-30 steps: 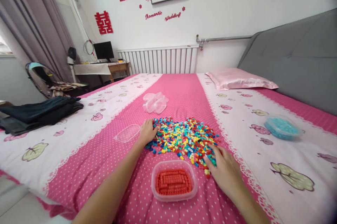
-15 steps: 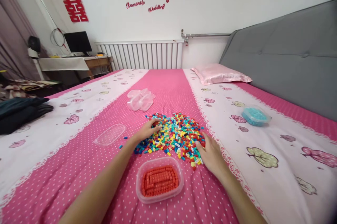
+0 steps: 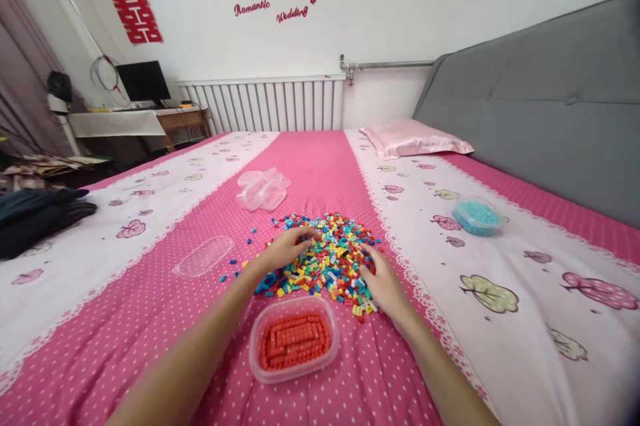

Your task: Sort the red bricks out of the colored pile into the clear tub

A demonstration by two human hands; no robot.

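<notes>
A heap of small multicoloured building bricks [image 3: 330,259] lies spread on the pink dotted bedspread. My left hand [image 3: 290,247] is over the heap's left side, fingers curved and apart, with no brick visible in it. On the right edge of the heap, my right hand [image 3: 383,279] rests with thumb and fingers spread around some bricks. Just in front of the pile stands a clear plastic tub [image 3: 257,366], with red bricks [image 3: 296,341] laid in neat rows inside.
A clear lid [image 3: 205,257] lies at the left, and several clear containers or lids [image 3: 264,189] are piled farther back. To the right stands a tub of light blue bricks [image 3: 477,216]. A pink pillow [image 3: 415,138] is near the grey headboard [image 3: 540,99]. Dark cloth [image 3: 43,216] lies far left.
My left hand has moved right across the heap, and a few bricks now lie loose on its left. My right hand has shifted slightly left and up. The view has turned a little.
</notes>
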